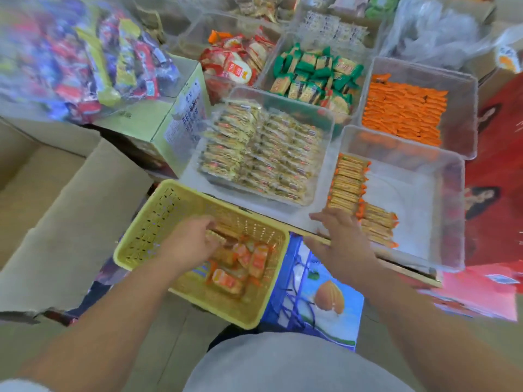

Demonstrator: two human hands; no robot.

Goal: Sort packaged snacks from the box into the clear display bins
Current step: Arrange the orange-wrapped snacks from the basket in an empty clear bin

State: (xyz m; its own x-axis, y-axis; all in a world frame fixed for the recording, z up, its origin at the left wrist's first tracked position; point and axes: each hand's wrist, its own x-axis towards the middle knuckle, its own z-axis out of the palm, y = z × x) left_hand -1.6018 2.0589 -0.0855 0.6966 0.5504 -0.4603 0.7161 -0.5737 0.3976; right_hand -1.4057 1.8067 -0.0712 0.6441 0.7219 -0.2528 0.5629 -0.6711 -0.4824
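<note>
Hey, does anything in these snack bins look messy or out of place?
Mildly. In the near clear bin, the row of orange-edged packets is stepped: those by the right hand sit shifted rightward. The green packets lie jumbled.

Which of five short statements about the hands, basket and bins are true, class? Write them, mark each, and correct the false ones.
1. The left hand is inside the yellow basket. True.
2. The basket is empty. False: packets lie in it.
3. The right hand is open at the near bin. True.
4. The near bin is full. False: crackers fill only its left side.
5. The green packets lie in the basket. False: they fill a farther bin.
</note>
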